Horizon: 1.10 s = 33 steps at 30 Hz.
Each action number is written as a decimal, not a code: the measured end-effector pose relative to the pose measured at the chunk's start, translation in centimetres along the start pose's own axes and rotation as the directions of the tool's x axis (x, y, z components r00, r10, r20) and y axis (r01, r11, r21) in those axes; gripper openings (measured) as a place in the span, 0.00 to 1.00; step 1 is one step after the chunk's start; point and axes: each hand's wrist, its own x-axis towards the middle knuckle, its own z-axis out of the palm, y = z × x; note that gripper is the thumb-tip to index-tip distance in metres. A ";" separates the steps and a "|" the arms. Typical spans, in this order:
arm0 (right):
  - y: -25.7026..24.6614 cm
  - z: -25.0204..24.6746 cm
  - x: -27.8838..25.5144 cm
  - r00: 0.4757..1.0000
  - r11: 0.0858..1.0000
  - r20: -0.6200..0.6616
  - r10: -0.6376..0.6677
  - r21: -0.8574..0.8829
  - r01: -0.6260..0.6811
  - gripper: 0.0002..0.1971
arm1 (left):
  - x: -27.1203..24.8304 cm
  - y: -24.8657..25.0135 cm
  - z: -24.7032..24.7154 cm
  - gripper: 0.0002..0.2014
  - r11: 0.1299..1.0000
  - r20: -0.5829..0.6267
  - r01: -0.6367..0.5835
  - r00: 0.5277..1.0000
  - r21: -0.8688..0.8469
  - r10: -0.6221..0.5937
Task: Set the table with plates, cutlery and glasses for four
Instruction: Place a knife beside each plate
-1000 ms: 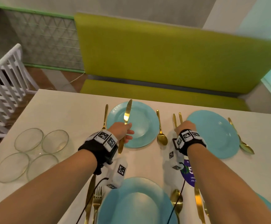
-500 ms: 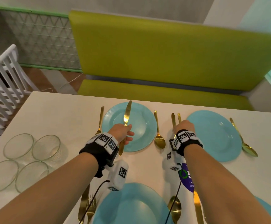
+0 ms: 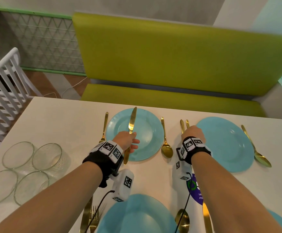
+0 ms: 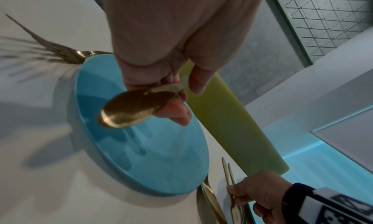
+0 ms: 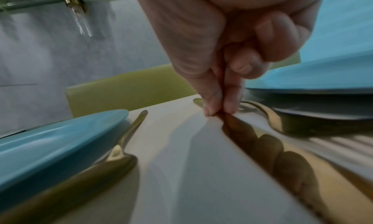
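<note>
Left hand (image 3: 126, 139) grips knife (image 3: 131, 122) near sticker (image 3: 195, 189), writing unreadable.

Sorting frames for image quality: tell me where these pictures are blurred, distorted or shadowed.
Head view: sharp in the middle, the bench bowed by the wide lens. Left wrist view: the left hand and its gold knife soft, fork shadows streaked on the table. Right wrist view: dim; the right hand blurred.

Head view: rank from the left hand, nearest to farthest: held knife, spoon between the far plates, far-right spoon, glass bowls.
From the left hand:
1. Knife, gripped in it, over the far-left plate.
2. Spoon, just right of that plate.
3. Glass bowls, at the table's left.
4. Far-right spoon, beyond the other plate.
</note>
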 end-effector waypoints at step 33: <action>-6.5 2.4 -31.1 0.642 0.602 0.119 -0.757 -0.256 0.757 0.14 | -12.4 -6.5 -12.7 0.26 0.813 0.205 -0.289 0.955 0.506 0.213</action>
